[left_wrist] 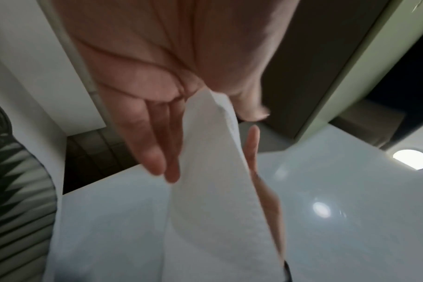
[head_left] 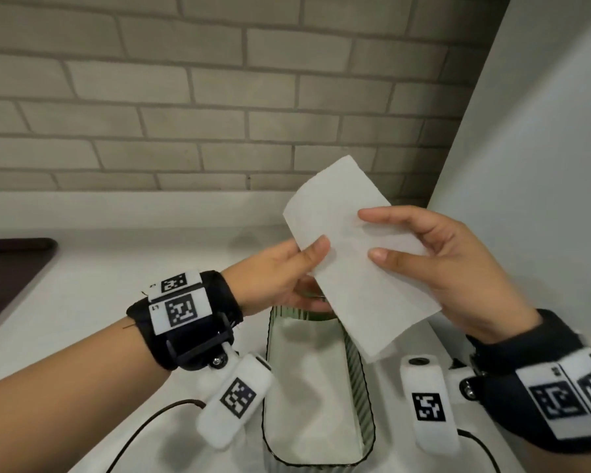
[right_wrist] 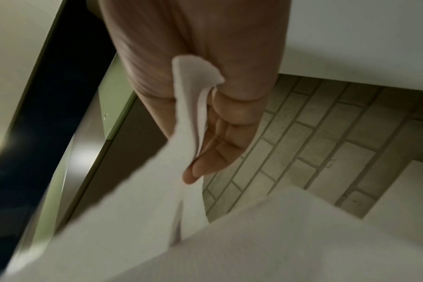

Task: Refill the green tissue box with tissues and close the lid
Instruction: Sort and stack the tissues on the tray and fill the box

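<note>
A white tissue sheet (head_left: 352, 264) is held up in the air above the open green tissue box (head_left: 359, 373), whose ribbed walls surround a stack of white tissues (head_left: 307, 387). My left hand (head_left: 309, 259) pinches the sheet's left edge between thumb and fingers. My right hand (head_left: 377, 235) pinches its right side, thumb on the front. In the left wrist view the tissue (left_wrist: 213, 171) runs between my thumb and fingers (left_wrist: 155, 148), with the ribbed box (left_wrist: 12, 190) at the left. In the right wrist view the tissue (right_wrist: 188, 122) is folded between my fingers (right_wrist: 229, 137). No lid is in view.
The box stands on a white counter (head_left: 151, 261) against a grey brick wall (head_left: 219, 97). A white panel (head_left: 533, 165) rises close on the right. A dark board (head_left: 11, 268) lies at the far left. Thin cables (head_left: 151, 425) trail along the counter's front.
</note>
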`<state>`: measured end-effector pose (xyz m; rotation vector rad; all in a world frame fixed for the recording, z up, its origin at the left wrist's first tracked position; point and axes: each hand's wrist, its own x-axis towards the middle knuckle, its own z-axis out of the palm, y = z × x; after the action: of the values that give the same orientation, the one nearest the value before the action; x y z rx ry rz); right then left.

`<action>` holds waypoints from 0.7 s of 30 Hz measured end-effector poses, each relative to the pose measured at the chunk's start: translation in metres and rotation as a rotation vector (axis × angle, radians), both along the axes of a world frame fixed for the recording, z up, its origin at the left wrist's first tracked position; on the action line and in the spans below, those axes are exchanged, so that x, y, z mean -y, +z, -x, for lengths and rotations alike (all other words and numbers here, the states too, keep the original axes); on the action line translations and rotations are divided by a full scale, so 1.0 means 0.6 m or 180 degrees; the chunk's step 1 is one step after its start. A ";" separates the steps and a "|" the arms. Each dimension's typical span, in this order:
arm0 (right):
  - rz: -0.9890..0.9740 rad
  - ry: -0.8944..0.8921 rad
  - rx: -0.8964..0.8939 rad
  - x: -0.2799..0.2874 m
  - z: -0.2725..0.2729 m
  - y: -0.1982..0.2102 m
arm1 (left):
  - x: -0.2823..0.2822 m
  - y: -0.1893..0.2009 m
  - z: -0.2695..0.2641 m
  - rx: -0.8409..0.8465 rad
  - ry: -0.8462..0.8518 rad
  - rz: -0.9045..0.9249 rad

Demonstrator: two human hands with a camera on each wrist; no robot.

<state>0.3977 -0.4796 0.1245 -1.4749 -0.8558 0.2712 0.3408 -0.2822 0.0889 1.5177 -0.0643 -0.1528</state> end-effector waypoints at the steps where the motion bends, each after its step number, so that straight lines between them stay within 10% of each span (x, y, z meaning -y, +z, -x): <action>1: 0.0062 -0.0021 0.0046 -0.004 0.002 -0.002 | -0.003 0.002 0.001 0.0029 0.0175 0.0077; 9: 0.0835 -0.1037 0.0782 -0.026 0.011 -0.035 | -0.029 0.001 0.012 0.0334 0.0676 0.0244; 16: 0.0628 -0.0277 -0.1019 -0.043 -0.003 -0.060 | -0.038 -0.010 0.016 0.0202 0.0719 0.0442; 21: 0.0799 -0.0333 -0.1009 -0.042 -0.010 -0.083 | -0.040 -0.032 0.023 0.0032 0.1029 -0.0386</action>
<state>0.4038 -0.4542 0.0749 -1.6480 -0.5003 0.5336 0.3271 -0.2584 0.0699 1.6282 0.1848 0.1115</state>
